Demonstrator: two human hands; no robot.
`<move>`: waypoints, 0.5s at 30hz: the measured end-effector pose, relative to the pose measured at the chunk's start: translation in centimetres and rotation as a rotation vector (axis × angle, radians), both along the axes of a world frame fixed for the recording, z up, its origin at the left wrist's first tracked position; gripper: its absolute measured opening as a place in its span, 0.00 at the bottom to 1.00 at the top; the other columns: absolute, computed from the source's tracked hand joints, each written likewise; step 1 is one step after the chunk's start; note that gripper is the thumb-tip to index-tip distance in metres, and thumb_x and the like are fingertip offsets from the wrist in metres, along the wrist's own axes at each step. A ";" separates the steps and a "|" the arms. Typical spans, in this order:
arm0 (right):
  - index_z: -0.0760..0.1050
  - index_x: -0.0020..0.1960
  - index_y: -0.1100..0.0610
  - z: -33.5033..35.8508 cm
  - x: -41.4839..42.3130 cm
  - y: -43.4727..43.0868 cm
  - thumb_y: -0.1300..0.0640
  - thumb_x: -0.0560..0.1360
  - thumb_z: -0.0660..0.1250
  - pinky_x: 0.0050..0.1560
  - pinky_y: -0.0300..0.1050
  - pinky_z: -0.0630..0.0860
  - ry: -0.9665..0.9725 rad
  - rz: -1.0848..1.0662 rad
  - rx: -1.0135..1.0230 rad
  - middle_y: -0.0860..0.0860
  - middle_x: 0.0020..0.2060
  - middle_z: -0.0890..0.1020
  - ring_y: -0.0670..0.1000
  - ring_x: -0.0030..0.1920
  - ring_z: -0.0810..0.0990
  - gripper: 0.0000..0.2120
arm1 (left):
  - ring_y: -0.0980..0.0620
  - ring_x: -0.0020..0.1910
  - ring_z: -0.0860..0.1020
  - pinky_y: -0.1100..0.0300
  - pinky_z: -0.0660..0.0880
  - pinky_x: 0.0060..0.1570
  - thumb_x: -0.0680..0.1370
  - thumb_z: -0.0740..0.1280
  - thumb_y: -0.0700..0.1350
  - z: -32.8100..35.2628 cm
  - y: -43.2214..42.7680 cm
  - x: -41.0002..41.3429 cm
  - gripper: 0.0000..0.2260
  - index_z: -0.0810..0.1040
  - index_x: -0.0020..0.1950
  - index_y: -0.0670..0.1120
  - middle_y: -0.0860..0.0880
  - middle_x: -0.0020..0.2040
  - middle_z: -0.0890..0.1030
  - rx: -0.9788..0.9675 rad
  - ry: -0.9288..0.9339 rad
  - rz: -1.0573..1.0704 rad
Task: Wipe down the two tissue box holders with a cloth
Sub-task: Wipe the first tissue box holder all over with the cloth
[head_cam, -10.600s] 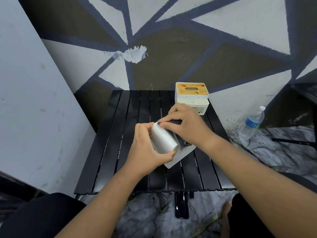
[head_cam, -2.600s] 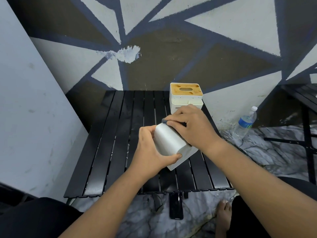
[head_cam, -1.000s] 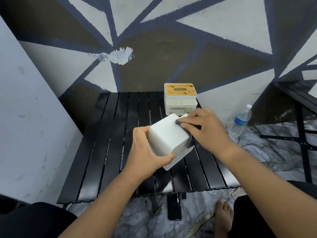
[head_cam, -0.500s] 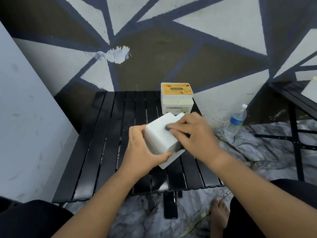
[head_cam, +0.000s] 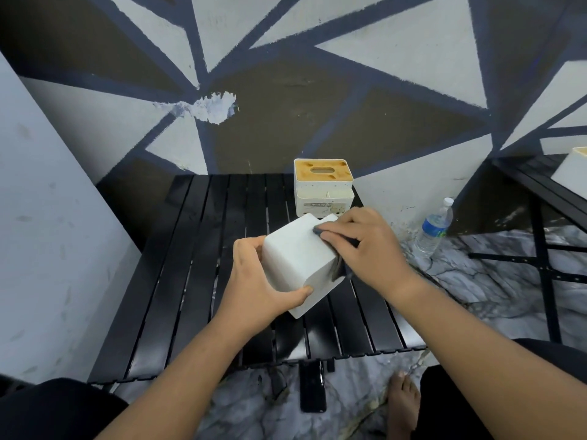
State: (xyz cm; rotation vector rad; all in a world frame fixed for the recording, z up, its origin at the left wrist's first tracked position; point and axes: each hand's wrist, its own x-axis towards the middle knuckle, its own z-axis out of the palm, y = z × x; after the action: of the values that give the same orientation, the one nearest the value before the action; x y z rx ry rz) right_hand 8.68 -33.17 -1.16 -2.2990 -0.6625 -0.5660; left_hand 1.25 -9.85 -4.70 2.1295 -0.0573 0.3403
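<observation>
A white tissue box holder (head_cam: 297, 258) is tilted above the middle of the black slatted table (head_cam: 190, 265). My left hand (head_cam: 257, 281) grips its left side and lower edge. My right hand (head_cam: 365, 246) presses a dark cloth (head_cam: 336, 249) against the holder's right face; most of the cloth is hidden under my fingers. A second white holder with a tan wooden lid (head_cam: 323, 185) stands upright at the table's back edge, just behind my hands.
The painted wall rises right behind the table. On the marble floor to the right stands a water bottle (head_cam: 435, 227). A black phone (head_cam: 313, 387) lies on the floor under the table's front edge, near a bare foot (head_cam: 403, 404). Another black table with a white box (head_cam: 571, 169) is far right.
My left hand has turned the holder over the last seconds, showing a broad flat face. My right hand with the cloth has slid along the holder's right side.
</observation>
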 end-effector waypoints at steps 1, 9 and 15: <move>0.88 0.61 0.46 0.0 0.6 -0.3 0.51 0.82 0.72 0.58 0.44 0.76 0.044 -0.059 0.051 0.42 0.47 0.80 0.49 0.55 0.76 0.10 | 0.61 0.68 0.72 0.60 0.77 0.63 0.61 0.87 0.61 0.0 0.0 0.0 0.45 0.62 0.68 0.59 0.58 0.68 0.67 0.000 0.004 0.000; 0.88 0.62 0.47 -0.5 0.6 -0.5 0.52 0.82 0.73 0.56 0.36 0.73 0.032 -0.050 0.032 0.43 0.48 0.81 0.46 0.55 0.74 0.10 | 0.60 0.68 0.73 0.58 0.78 0.63 0.61 0.86 0.62 0.0 0.0 0.1 0.45 0.62 0.67 0.59 0.58 0.68 0.67 -0.002 0.002 0.001; 0.88 0.61 0.47 -0.5 2.6 -1.2 0.52 0.83 0.73 0.50 0.39 0.79 0.313 -0.193 0.349 0.44 0.45 0.83 0.43 0.49 0.81 0.09 | 0.59 0.69 0.73 0.55 0.79 0.65 0.61 0.86 0.63 -0.1 0.0 0.2 0.45 0.62 0.67 0.60 0.57 0.68 0.68 -0.001 -0.007 0.004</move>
State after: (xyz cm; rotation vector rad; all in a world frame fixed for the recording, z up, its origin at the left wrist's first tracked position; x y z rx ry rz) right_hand 11.31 -34.35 -1.68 -2.0675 -0.1750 -0.3624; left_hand 1.47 -9.86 -4.82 2.1274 -0.0571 0.3493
